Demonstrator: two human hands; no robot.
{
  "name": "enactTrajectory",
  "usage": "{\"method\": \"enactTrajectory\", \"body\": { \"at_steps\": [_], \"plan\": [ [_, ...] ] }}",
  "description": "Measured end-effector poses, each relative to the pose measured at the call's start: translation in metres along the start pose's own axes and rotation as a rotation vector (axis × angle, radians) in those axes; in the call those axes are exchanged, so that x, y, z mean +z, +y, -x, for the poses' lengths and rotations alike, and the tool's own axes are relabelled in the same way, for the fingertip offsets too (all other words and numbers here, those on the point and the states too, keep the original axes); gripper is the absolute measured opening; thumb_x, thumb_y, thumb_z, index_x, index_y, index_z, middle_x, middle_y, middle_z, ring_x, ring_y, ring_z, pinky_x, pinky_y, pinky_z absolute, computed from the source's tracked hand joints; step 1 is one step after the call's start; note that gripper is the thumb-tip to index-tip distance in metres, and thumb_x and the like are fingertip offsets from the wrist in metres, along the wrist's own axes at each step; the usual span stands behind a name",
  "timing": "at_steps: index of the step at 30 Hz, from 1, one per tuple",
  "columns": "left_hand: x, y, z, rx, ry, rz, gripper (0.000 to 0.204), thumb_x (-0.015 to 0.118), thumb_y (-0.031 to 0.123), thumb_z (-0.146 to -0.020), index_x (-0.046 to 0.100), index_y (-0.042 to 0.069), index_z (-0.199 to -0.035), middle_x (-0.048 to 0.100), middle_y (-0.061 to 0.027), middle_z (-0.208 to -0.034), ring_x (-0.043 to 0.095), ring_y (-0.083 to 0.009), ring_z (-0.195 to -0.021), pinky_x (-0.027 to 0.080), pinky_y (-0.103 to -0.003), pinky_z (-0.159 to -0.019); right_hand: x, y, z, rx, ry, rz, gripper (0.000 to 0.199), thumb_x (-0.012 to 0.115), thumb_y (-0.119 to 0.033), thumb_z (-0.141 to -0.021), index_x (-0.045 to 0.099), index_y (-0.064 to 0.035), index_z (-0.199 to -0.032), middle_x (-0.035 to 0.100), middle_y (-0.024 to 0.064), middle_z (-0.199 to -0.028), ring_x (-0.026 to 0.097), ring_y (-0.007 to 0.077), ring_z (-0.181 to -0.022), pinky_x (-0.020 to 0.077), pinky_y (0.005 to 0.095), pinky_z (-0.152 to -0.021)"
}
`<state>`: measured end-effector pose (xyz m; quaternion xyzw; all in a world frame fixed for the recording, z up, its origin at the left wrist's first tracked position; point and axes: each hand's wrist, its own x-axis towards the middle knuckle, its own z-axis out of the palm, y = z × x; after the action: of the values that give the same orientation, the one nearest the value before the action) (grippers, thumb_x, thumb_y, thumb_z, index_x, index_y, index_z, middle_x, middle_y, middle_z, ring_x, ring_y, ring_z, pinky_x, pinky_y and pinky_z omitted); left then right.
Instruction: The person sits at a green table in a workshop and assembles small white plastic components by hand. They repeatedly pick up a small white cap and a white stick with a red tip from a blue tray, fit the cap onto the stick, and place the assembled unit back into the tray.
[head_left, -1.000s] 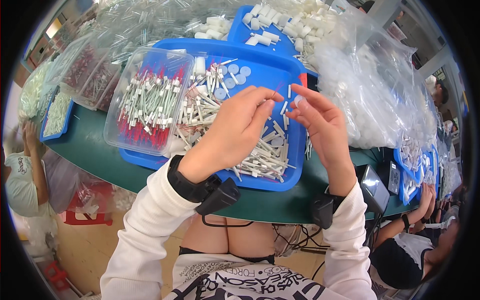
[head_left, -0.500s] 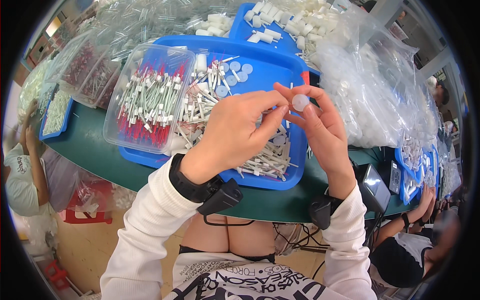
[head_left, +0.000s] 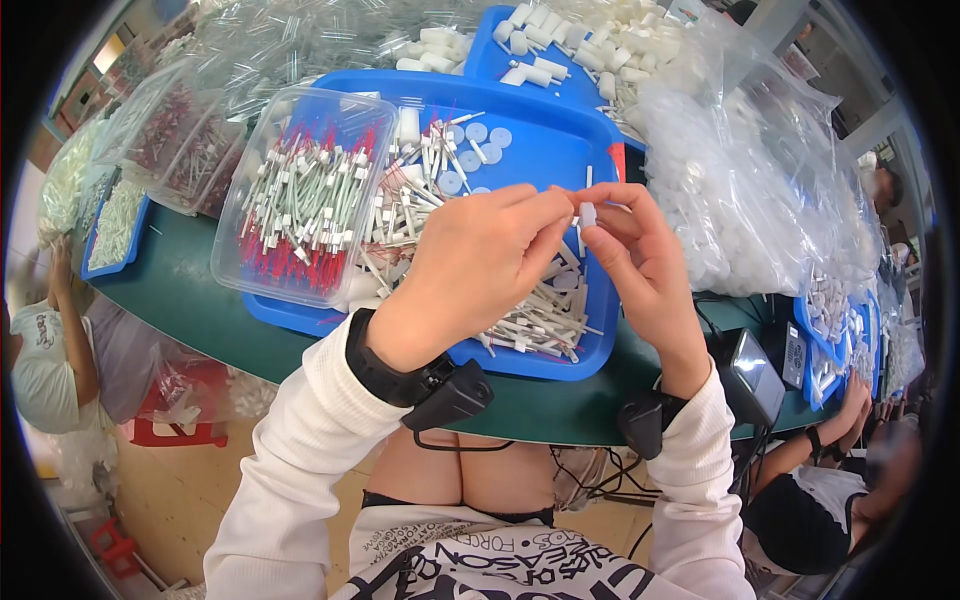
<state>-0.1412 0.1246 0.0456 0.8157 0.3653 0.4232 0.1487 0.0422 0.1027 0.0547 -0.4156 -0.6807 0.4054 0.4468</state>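
Observation:
Above the right part of a blue tray (head_left: 603,352), my two hands meet at the fingertips. Between the thumb and fingers of my right hand (head_left: 640,245) is a small translucent white plastic cap (head_left: 588,214), seen edge-on. My left hand (head_left: 490,262) is closed in a pinch right beside the cap; whatever its fingers hold is hidden. Under the hands the tray bears loose white tubes with thin red wires (head_left: 535,325) and several round translucent discs (head_left: 475,132). On the tray's left side rests a clear plastic box (head_left: 225,262) full of white-tipped, red-ended wire pieces (head_left: 300,195).
Another blue tray (head_left: 482,62) with white cylinders stands behind. A large clear bag (head_left: 715,200) of white parts lies at the right, near a small black-framed device (head_left: 752,378). More clear boxes (head_left: 185,145) sit at the left. Other people work at both sides.
The cap in my right hand has turned from face-on to edge-on and come slightly lower and to the left. My left hand stays pinched beside it.

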Motion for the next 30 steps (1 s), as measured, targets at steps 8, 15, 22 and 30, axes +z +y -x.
{"method": "enactTrajectory", "body": {
  "at_steps": [8,15,22,30],
  "plan": [
    [-0.002,0.003,-0.001,0.068,-0.049,-0.030,0.009,0.058,0.006,-0.087,0.060,0.003,-0.095,0.058,-0.0103,-0.070,0.058,-0.0306,-0.060,0.046,-0.036,-0.055,-0.002,0.006,-0.001,-0.080,0.026,0.077,0.023,0.062,-0.007,-0.089,0.057,-0.0016,-0.111,0.066,0.0098,-0.112,0.063,0.0177,-0.098,0.0476,0.0306,-0.087],
    [0.012,0.003,0.000,0.031,0.081,0.282,0.035,0.053,0.000,-0.089,0.050,0.005,-0.124,0.065,-0.0142,-0.081,0.063,-0.0332,-0.068,0.050,-0.035,-0.062,-0.009,0.008,-0.001,-0.065,0.130,-0.092,0.024,0.069,-0.003,-0.083,0.063,0.0004,-0.106,0.066,0.0085,-0.105,0.061,0.0148,-0.091,0.0486,0.0297,-0.086],
    [-0.001,-0.003,-0.002,0.022,0.010,0.115,0.015,0.055,-0.003,-0.086,0.066,-0.002,-0.097,0.068,-0.0144,-0.082,0.068,-0.0275,-0.072,0.052,-0.032,-0.064,-0.008,0.009,-0.002,-0.032,0.087,-0.137,0.026,0.069,0.001,-0.081,0.065,0.0034,-0.106,0.067,0.0093,-0.106,0.063,0.0160,-0.094,0.0494,0.0283,-0.086],
    [0.001,-0.002,-0.002,0.137,0.049,0.151,0.015,0.058,-0.005,-0.083,0.066,-0.003,-0.094,0.068,-0.0141,-0.080,0.068,-0.0261,-0.070,0.053,-0.032,-0.063,-0.008,0.008,-0.001,0.005,0.114,-0.257,0.029,0.069,0.003,-0.081,0.066,0.0046,-0.109,0.068,0.0108,-0.097,0.066,0.0151,-0.088,0.0525,0.0257,-0.079]
  ]
}}
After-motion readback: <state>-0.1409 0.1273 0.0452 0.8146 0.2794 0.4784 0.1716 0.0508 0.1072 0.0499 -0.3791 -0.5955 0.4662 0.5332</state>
